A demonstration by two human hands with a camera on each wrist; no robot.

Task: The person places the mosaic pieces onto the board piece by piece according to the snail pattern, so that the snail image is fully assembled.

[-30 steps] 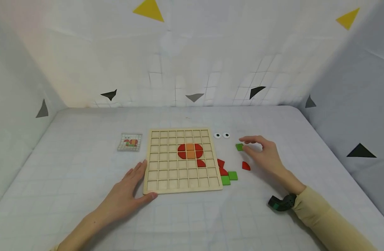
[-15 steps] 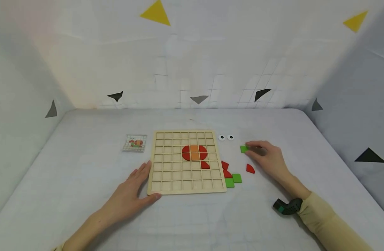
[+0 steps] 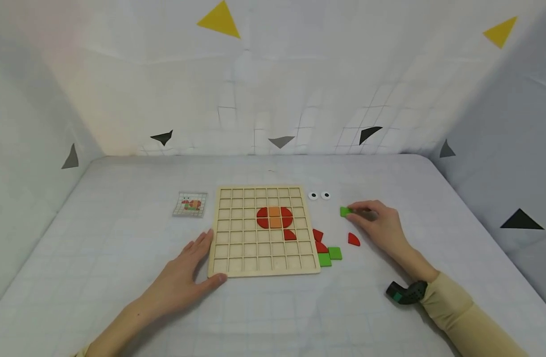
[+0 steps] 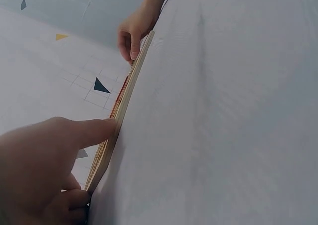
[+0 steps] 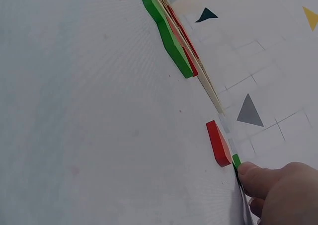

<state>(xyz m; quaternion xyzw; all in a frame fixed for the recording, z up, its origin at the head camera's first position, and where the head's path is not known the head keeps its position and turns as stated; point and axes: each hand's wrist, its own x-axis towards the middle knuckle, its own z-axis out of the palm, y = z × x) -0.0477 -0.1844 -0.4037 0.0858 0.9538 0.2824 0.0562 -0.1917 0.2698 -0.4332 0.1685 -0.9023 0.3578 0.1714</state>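
In the head view a wooden grid board (image 3: 242,253) lies on the table, with red quarter-round pieces (image 3: 287,211) and orange squares (image 3: 274,217) set in its cells. My left hand (image 3: 177,280) rests at the board's near-left corner, fingers straight along the left side and thumb on the front edge. To the right of the board, my right hand (image 3: 382,225) pinches a small green square tile (image 3: 345,211) between thumb and fingers, partly covering it. The right wrist view has the thumb against this green tile (image 5: 236,160), close to a loose red quarter-round piece (image 5: 217,143).
Two eye discs (image 3: 319,196) lie beside the board's upper right. Red pieces (image 3: 321,247) and green squares (image 3: 335,253) sit by its lower right edge. A picture card (image 3: 190,204) of a gridded figure lies to the left. White cloth walls (image 3: 273,89) stand behind the table.
My right thumb and fingers have come together on the green tile after standing farther apart. The left hand stays at the board, and the head view has shifted slightly.
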